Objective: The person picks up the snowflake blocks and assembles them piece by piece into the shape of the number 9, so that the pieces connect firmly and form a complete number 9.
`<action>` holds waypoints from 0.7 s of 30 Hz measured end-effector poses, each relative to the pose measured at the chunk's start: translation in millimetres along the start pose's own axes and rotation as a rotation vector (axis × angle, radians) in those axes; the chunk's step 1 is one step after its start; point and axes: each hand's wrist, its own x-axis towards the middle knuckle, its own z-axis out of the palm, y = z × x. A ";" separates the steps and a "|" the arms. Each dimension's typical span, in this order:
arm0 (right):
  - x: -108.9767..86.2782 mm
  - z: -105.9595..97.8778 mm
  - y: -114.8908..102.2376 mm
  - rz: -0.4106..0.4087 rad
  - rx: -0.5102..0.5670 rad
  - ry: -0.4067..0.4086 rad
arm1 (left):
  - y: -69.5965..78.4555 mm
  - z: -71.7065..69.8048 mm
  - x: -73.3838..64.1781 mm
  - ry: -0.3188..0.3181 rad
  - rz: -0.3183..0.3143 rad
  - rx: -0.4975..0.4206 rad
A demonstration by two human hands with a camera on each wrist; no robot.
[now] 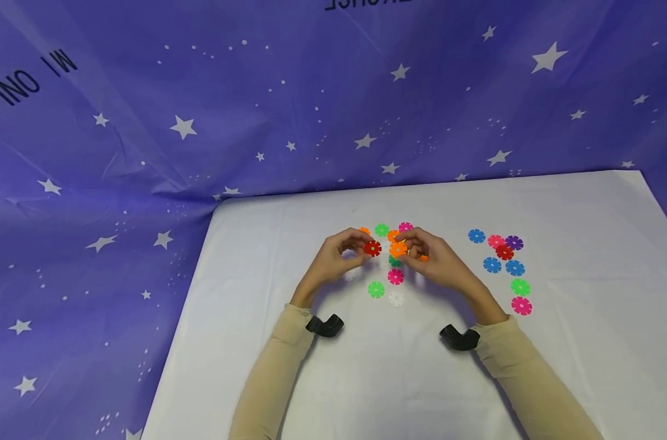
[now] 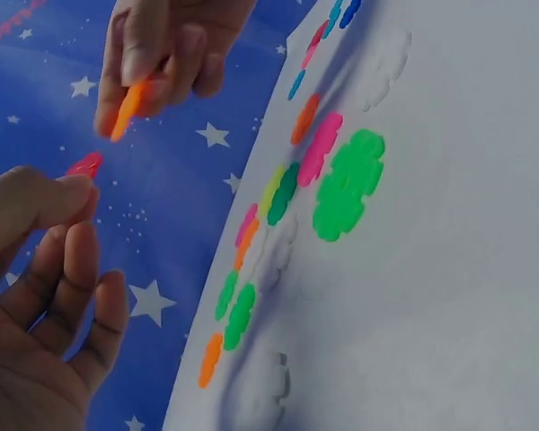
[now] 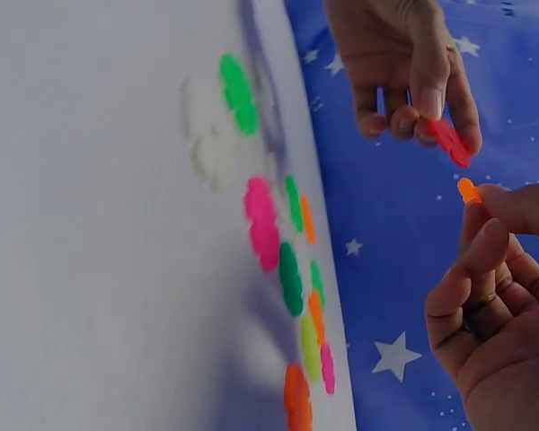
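Observation:
Between thumb and fingertips, my left hand (image 1: pixel 335 255) pinches a red notched plastic disc (image 1: pixel 373 249), held above the table. An orange notched disc (image 1: pixel 398 250) is pinched the same way by my right hand (image 1: pixel 440 261). The two discs face each other with a small gap; in the right wrist view the red disc (image 3: pixel 450 144) and the orange disc (image 3: pixel 469 190) are apart. Beneath the hands lie loose discs, among them a light green disc (image 1: pixel 376 289), a pink disc (image 1: pixel 396 277) and a white disc (image 1: pixel 396 299). Some discs there are partly hidden by my hands.
A second group of discs lies at the right of the white-covered table (image 1: pixel 383 379), including a blue disc (image 1: pixel 477 236), a purple disc (image 1: pixel 514 243) and a pink disc (image 1: pixel 522 306). Behind the table hangs a purple star-patterned cloth (image 1: pixel 311 91). Black curved pieces (image 1: pixel 327 326) sit at both wrists.

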 end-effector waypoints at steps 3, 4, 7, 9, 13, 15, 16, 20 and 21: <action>3.0 3.7 -1.5 0.008 0.098 0.013 | 1.7 1.3 0.3 0.009 0.036 -0.017; 3.5 4.4 -1.7 0.012 0.131 0.017 | 2.0 1.6 0.5 0.010 0.046 -0.014; 4.0 5.5 -1.6 0.003 0.202 0.011 | 2.4 3.7 1.8 0.014 0.059 -0.003; 3.3 5.5 -1.1 -0.001 0.242 0.006 | 8.4 5.2 2.7 0.015 0.068 0.005; 2.0 4.2 -1.5 0.006 0.268 -0.005 | 30.3 6.3 3.4 0.015 0.069 -0.008; 1.0 2.9 -1.9 0.020 0.275 -0.008 | 39.9 6.9 3.2 0.011 0.073 -0.025; 0.5 2.4 -2.4 0.028 0.280 -0.009 | 39.7 7.8 3.1 0.011 0.074 -0.032; -0.1 0.7 -2.8 0.057 0.321 -0.019 | 39.7 10.2 3.1 0.019 0.091 -0.033; -0.2 0.4 -3.1 0.063 0.332 -0.021 | 40.4 10.5 3.1 0.022 0.098 -0.030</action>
